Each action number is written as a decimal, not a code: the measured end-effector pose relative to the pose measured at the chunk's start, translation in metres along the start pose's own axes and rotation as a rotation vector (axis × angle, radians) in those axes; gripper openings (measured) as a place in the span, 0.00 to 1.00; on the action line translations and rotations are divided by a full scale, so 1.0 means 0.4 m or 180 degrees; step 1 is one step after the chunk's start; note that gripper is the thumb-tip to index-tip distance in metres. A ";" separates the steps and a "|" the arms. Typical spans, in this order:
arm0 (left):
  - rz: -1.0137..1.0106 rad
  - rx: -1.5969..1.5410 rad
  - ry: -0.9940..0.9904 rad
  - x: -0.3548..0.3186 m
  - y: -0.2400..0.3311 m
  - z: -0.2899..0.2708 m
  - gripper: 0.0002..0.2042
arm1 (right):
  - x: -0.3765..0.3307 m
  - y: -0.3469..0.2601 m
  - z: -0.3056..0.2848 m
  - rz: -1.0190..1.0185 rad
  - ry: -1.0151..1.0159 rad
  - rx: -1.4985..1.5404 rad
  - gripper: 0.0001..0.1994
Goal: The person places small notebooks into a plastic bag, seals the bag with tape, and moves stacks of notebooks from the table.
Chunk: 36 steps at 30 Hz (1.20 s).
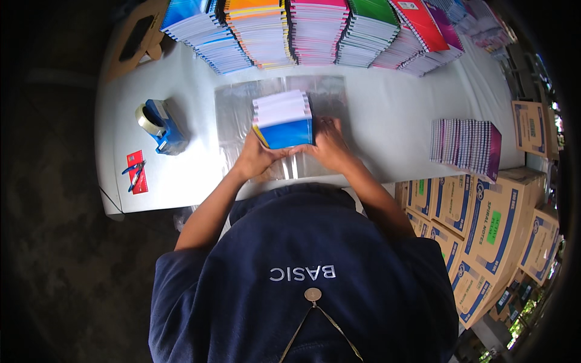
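A small stack of spiral notebooks (282, 115) stands on edge in front of me, with a blue cover facing me and white page edges on top. My left hand (256, 158) is closed around its lower left side, where a strip of yellow shows. At the right side my right hand (330, 146) grips the same stack, fingers wrapped behind the edge. Both thumbs come close together along the bottom of the blue cover. Under the stack lie clear plastic sheets or bags (233, 118), flat on the white table (387, 127).
Tall notebook piles in blue (206, 42), orange (257, 36), pink (319, 33), green (369, 30) and red (423, 24) line the far edge. A blue tape dispenser (166, 130) and cutters (134, 175) on a red card are left. Purple notebooks (463, 145) and cardboard boxes (493, 224) are right.
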State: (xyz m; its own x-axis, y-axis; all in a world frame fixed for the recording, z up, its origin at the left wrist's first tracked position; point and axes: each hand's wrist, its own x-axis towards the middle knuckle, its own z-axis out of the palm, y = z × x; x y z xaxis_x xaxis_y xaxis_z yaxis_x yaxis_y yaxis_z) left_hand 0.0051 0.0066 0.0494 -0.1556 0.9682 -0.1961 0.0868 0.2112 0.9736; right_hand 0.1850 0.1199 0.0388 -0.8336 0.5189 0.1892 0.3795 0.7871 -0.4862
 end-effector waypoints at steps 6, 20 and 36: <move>-0.1592 -0.0129 -0.0260 0.023 0.066 -0.058 0.29 | 0.036 -0.031 0.007 0.1608 -0.0914 0.1645 0.36; -0.1587 0.2597 0.0299 0.030 0.155 -0.085 0.42 | 0.067 -0.070 -0.044 0.2172 -0.1436 0.0022 0.38; -0.0042 -0.0555 0.0862 0.056 -0.001 0.020 0.37 | 0.009 -0.082 0.119 0.1500 0.0769 0.3358 0.29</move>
State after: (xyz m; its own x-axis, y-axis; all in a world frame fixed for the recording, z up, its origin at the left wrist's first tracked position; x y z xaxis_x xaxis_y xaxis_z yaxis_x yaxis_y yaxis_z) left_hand 0.0093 0.0293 0.0435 -0.4138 0.8896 -0.1933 -0.0833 0.1745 0.9811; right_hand 0.1503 0.0799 0.0147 -0.5594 0.8234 -0.0960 0.0157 -0.1053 -0.9943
